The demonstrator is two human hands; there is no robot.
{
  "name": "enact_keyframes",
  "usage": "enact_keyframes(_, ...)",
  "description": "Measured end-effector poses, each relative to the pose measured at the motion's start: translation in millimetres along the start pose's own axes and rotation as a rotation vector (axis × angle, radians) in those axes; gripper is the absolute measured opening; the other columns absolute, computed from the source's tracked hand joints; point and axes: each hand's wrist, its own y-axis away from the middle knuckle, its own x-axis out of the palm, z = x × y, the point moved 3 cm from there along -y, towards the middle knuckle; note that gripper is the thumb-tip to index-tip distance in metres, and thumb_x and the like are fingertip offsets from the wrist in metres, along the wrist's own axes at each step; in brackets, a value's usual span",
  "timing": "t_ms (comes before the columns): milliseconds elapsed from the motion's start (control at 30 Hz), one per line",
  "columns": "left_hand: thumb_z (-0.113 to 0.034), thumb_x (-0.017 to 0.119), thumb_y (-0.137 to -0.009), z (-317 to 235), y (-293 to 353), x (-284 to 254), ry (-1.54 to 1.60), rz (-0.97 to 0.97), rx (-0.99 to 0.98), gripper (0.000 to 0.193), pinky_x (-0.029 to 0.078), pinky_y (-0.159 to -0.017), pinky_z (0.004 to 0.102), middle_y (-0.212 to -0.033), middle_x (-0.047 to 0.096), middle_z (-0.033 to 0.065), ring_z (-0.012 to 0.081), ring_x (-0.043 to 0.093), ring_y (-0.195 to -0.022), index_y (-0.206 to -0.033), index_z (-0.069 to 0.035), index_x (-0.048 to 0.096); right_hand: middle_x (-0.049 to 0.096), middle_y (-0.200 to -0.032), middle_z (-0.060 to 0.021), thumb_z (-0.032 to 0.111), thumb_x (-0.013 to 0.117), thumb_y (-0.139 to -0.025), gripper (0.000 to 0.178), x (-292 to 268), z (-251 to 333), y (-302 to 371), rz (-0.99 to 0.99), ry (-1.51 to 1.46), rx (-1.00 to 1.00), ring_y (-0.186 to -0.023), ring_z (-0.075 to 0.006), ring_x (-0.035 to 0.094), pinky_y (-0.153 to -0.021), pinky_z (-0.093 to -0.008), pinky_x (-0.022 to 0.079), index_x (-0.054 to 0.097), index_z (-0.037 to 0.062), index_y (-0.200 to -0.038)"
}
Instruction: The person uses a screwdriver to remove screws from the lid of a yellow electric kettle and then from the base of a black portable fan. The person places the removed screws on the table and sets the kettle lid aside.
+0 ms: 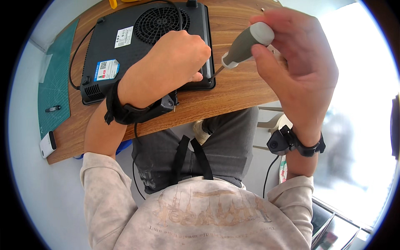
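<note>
My right hand [298,62] grips a screwdriver [246,43] with a thick grey handle and pale ends. Thumb and fingers are around the handle, which leans up to the right. Its thin shaft slants down to the near right corner of an upturned black induction cooker [125,62], and the tip seems to touch there. Over that same side of the cooker lies my left hand [179,54], closed, knuckles up. The thumb tip shows close to the screwdriver's shaft. The other fingers are curled under and hidden, so what they hold cannot be seen.
The cooker rests on a wooden table [233,96], its round fan grille [162,24] upward and a black cable [74,62] along its left. A green cutting mat [52,93] carries a small black object [53,108]. A white box-shaped device [48,144] sits at the table's left edge.
</note>
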Motion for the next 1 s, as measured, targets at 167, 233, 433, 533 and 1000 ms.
enact_keyframes(167, -0.027, 0.086, -0.073, -0.2, 0.1, -1.3, -0.007, 0.026, -0.002, 0.036, 0.056, -0.074, 0.0395, -0.087, 0.067, 0.0117, 0.0314, 0.069, -0.082, -0.093, -0.002, 0.068, 0.069, -0.121, -0.0140, -0.013, 0.072, -0.085, 0.033, -4.0, -5.2, -2.2, 0.050, 0.147, -0.106, -0.111, -0.0201, 0.067, -0.096, -0.0331, 0.056, 0.066, -0.0036, -0.117)
enact_keyframes(233, -0.027, 0.086, -0.073, -0.8, 1.8, -2.6, -0.027, 0.000, -0.002, 0.036, 0.056, -0.074, 0.0391, -0.086, 0.066, 0.0114, 0.0311, 0.069, -0.083, -0.093, -0.002, 0.069, 0.069, -0.121, -0.0143, -0.013, 0.072, -0.086, 0.032, -6.0, -7.0, -3.6, 0.072, 0.230, -0.192, -0.112, -0.0204, 0.067, -0.096, -0.0330, 0.056, 0.066, -0.0039, -0.116)
enact_keyframes(433, -0.027, 0.086, -0.073, -1.0, -1.5, -1.3, -0.010, 0.080, -0.040, 0.035, 0.056, -0.075, 0.0399, -0.088, 0.067, 0.0118, 0.0313, 0.069, -0.083, -0.093, -0.002, 0.070, 0.068, -0.112, -0.0096, -0.006, 0.082, -0.083, 0.032, -6.5, -7.0, -3.2, 0.026, 0.067, -0.044, -0.102, -0.0180, 0.065, -0.090, -0.0286, 0.055, 0.068, -0.0031, -0.112)
enact_keyframes(533, -0.027, 0.086, -0.073, -0.7, -1.0, -0.1, -0.026, 0.080, -0.026, 0.035, 0.056, -0.075, 0.0402, -0.087, 0.067, 0.0117, 0.0315, 0.069, -0.082, -0.092, -0.002, 0.070, 0.068, -0.109, -0.0102, -0.004, 0.082, -0.081, 0.032, 9.0, -1.8, -3.4, -0.062, -0.057, -0.036, -0.102, -0.0188, 0.066, -0.089, -0.0288, 0.055, 0.068, -0.0036, -0.109)
enact_keyframes(1000, -0.030, 0.086, -0.073, 1.8, 1.8, -0.5, 0.008, -0.008, 0.008, 0.038, 0.056, -0.073, 0.0386, -0.085, 0.067, 0.0129, 0.0322, 0.069, -0.080, -0.091, -0.001, 0.070, 0.070, -0.119, -0.0157, -0.014, 0.071, -0.083, 0.033, -0.4, -1.4, -3.2, 0.111, 0.191, -0.190, -0.105, -0.0214, 0.067, -0.094, -0.0320, 0.052, 0.067, -0.0058, -0.115)
